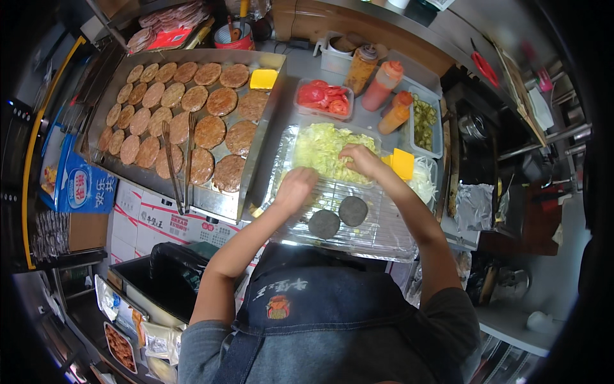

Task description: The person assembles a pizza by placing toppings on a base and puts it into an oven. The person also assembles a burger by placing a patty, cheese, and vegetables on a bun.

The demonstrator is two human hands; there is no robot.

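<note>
Shredded lettuce (332, 144) fills a clear tub on the foil-lined rack tray. My right hand (360, 160) reaches into the lettuce at its right side, fingers pinched together on some shreds. At the tub's near left corner is my left hand (297, 187), its fingers curled in; whatever they hold is hidden beneath them. On the wire rack (384, 217) closer to me lie two round black buns, a left bun (324, 224) and a right bun (353, 211), side by side. Neither hand touches them.
Left is a griddle (265, 115) with several patties, metal tongs (171, 166) and yellow cheese slices (263, 79). Beyond the lettuce are sliced tomatoes (324, 98) and several sauce bottles (382, 85). Pickles (423, 118), sliced onion (422, 182) and more cheese (402, 164) lie right.
</note>
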